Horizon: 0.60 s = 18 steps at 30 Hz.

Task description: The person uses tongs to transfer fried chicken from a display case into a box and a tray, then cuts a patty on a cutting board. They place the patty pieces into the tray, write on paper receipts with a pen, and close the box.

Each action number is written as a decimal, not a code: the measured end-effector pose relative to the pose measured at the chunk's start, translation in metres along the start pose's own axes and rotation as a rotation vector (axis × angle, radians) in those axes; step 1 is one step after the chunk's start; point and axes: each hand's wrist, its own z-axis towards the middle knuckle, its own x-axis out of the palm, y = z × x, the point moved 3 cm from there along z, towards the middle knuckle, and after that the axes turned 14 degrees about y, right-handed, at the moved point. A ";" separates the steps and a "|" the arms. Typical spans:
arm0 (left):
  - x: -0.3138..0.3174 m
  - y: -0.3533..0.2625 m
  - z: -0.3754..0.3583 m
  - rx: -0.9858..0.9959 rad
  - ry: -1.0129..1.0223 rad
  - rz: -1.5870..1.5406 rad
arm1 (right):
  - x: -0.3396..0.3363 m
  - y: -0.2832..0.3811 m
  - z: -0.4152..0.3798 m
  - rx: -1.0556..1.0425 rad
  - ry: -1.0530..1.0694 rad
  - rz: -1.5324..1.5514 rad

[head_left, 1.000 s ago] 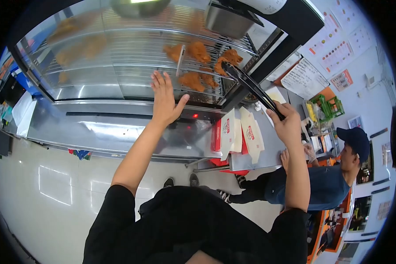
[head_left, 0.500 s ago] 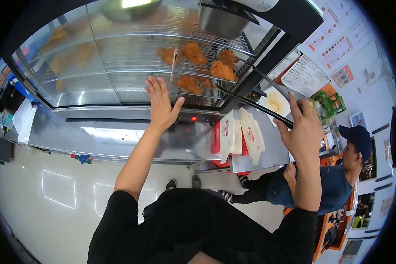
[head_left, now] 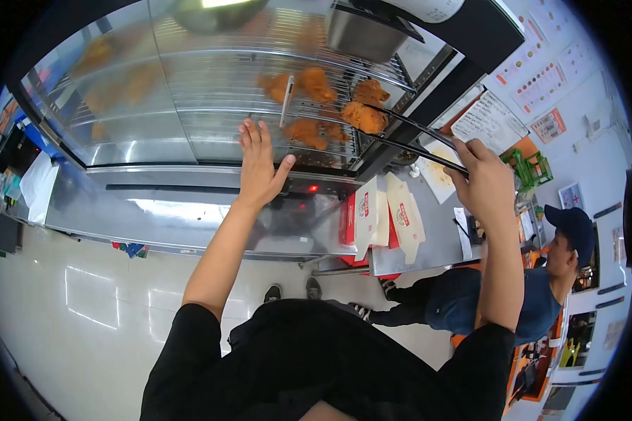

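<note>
My right hand is closed round a pair of black tongs, whose two arms reach left into the glass display cabinet. Between the tong tips is a piece of fried chicken at the front of the wire rack. More fried chicken lies behind and beside it, some seen through the glass. With fingers stretched out, my left hand lies flat against the sliding glass door, just below its white upright handle.
Open red-and-white cardboard boxes stand on the steel counter below the cabinet's right end. A white tray with crumbs lies behind them. On the right, close to the counter, is a person in a dark cap and blue shirt.
The tongs have spread and moved onto the front fried chicken piece, and my right hand has shifted slightly down. My left hand stays on the glass.
</note>
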 end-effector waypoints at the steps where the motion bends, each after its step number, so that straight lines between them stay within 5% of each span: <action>1: -0.002 0.000 0.000 0.000 0.012 0.001 | -0.001 -0.002 -0.002 -0.016 -0.027 -0.025; 18: 0.003 0.003 0.000 0.018 0.034 0.010 | -0.012 -0.023 -0.009 -0.050 -0.104 0.015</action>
